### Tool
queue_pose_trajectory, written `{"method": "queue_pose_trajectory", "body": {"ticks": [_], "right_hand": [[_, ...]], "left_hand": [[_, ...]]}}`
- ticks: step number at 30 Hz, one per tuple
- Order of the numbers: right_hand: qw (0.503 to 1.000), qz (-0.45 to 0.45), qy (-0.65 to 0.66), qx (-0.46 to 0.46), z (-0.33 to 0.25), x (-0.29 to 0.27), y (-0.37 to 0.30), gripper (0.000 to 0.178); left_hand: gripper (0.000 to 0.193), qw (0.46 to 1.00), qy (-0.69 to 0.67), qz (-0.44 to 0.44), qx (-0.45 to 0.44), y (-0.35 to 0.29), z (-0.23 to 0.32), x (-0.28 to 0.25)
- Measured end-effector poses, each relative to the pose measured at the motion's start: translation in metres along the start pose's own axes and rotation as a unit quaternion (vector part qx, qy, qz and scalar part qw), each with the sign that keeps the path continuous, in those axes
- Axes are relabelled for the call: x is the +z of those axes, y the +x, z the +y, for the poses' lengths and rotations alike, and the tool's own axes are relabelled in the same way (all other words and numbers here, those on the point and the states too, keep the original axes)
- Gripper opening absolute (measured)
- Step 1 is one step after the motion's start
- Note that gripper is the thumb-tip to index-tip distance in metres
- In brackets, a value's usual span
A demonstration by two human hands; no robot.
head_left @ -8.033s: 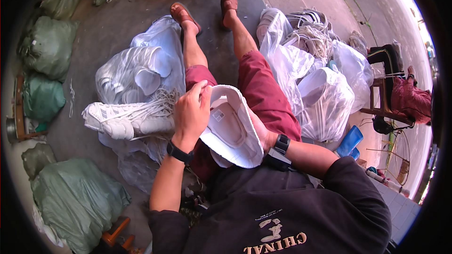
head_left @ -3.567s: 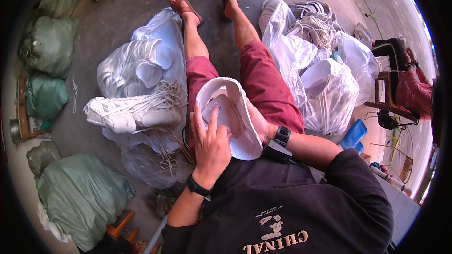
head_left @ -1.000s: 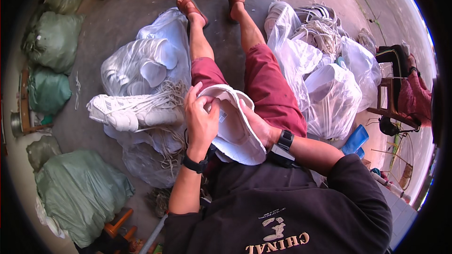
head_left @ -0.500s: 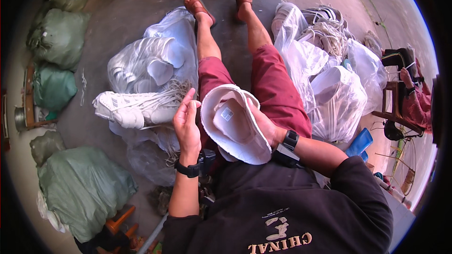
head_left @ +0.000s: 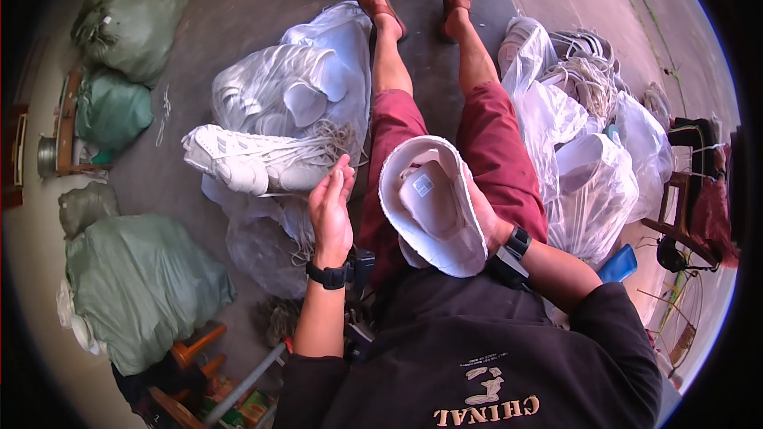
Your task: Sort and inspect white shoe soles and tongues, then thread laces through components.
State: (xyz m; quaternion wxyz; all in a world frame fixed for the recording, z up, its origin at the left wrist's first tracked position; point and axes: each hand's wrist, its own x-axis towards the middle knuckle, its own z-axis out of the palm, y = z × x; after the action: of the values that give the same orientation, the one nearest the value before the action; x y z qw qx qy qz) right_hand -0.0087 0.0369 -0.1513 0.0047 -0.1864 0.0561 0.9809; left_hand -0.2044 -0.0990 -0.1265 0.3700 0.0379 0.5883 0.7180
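A white shoe upper (head_left: 433, 226) with a small pale label inside rests over my lap, its opening facing up. My right hand (head_left: 489, 218) grips it from the right side, the fingers partly hidden behind it. To its left, apart from it, my left hand (head_left: 331, 218) is raised with fingers stretched upward; nothing is plainly visible in it. Just beyond that hand lies a bundle of white shoe uppers (head_left: 246, 160) with long loose laces (head_left: 330, 143), on top of clear plastic.
Clear bags of white shoe uppers (head_left: 274, 83) stand left of my legs; more bags (head_left: 592, 183) with a heap of laces (head_left: 588, 79) stand right. Green sacks (head_left: 147, 282) line the left side. At the far right, a person sits by a wooden chair (head_left: 675, 202).
My left hand has drawn away to the left from the shoe upper. My right hand still holds the upper. The whole view has shifted, moving the scene rightward in the picture.
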Motion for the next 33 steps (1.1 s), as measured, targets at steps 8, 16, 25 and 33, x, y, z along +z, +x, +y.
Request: {"method": "queue_pose_trajectory", "body": {"ticks": [8, 16, 25, 33], "right_hand": [[1.0, 0.019, -0.002, 0.012, 0.007, 0.005, 0.003, 0.068], [0.999, 0.012, 0.017, 0.042, 0.019, -0.007, 0.008, 0.074], [0.997, 0.065, 0.007, 0.037, 0.036, 0.005, 0.013, 0.075], [0.997, 0.076, 0.014, 0.03, 0.041, 0.004, 0.01, 0.076]], "left_hand": [[0.027, 0.997, -0.008, 0.052, -0.057, 0.018, -0.027, -0.047], [0.02, 0.978, 0.084, 0.101, -0.161, 0.038, -0.089, -0.128], [0.025, 0.93, 0.241, 0.095, -0.259, 0.047, -0.124, -0.165], [0.034, 0.939, 0.218, 0.117, -0.24, 0.045, -0.136, -0.167]]}}
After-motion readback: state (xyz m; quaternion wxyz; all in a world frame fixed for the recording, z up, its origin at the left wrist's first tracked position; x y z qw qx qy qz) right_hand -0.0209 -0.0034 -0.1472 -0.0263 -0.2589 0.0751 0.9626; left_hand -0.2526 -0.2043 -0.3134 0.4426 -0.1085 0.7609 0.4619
